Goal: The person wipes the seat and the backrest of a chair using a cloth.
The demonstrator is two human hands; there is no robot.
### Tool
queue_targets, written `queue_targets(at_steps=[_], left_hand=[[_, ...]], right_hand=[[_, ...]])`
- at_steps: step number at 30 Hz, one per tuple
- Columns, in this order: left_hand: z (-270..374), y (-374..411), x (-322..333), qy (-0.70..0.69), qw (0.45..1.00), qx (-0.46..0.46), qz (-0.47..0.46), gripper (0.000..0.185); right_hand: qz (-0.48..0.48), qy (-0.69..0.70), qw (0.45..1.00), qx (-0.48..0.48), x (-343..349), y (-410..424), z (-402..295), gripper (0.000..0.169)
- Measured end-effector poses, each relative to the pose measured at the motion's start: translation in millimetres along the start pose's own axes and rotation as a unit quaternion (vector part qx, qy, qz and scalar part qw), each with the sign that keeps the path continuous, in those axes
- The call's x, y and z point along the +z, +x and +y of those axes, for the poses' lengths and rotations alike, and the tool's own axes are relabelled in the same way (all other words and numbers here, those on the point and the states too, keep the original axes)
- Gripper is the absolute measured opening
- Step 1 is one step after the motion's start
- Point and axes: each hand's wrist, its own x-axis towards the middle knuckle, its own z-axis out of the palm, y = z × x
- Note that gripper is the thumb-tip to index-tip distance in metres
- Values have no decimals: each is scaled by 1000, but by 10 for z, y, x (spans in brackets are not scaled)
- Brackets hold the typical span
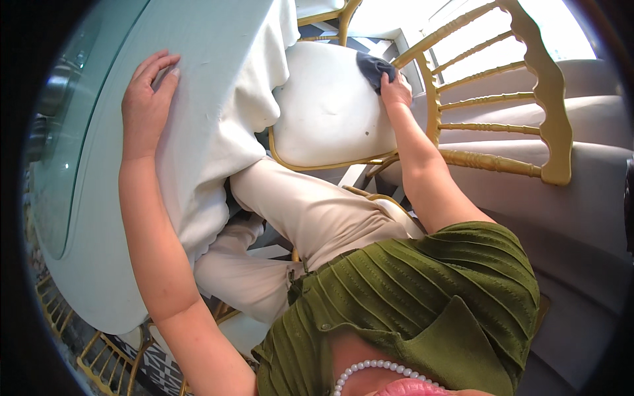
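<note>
My right hand (397, 92) grips a dark blue-grey cloth (372, 69) at the back edge of a white chair seat (332, 109). The cloth is bunched under my fingers and partly lies on the seat, close to the gold spindle backrest (488, 94). A small dark spot marks the seat nearer to me. On the left, my left hand (151, 94) rests on the white tablecloth (198, 84). Its fingers are loosely bent, its thumb is apart from them, and it holds nothing.
A glass top (64, 163) with a rounded edge covers the table's middle. The tablecloth's scalloped hem (247, 109) hangs beside the seat. More gold chairs (106, 364) stand at lower left and another chair (342, 20) beyond. Pale draped fabric (594, 168) lies at right, below a bright window (465, 49).
</note>
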Motion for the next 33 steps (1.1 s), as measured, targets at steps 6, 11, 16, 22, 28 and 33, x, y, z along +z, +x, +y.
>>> queue_targets(at_steps=[6, 11, 16, 22, 28, 33], left_hand=[[-79, 5, -32, 30, 1000, -5, 2, 28], [34, 21, 17, 15, 1000, -11, -2, 27], [34, 6, -10, 2, 1000, -21, -6, 26], [46, -3, -20, 23, 1000, -20, 2, 26], [-93, 60, 8, 29, 999, -11, -10, 28], [-173, 39, -13, 29, 999, -31, -18, 30]], right_hand=[[-47, 33, 991, 119, -222, -809, 277, 74], [122, -20, 992, -38, 146, -1234, 638, 69], [101, 99, 990, -22, 39, -678, 389, 56], [106, 141, 984, 2, 159, 63, 323, 57], [-43, 12, 999, -16, 119, 511, 77, 68], [-49, -36, 998, -29, 87, 41, 1, 85]])
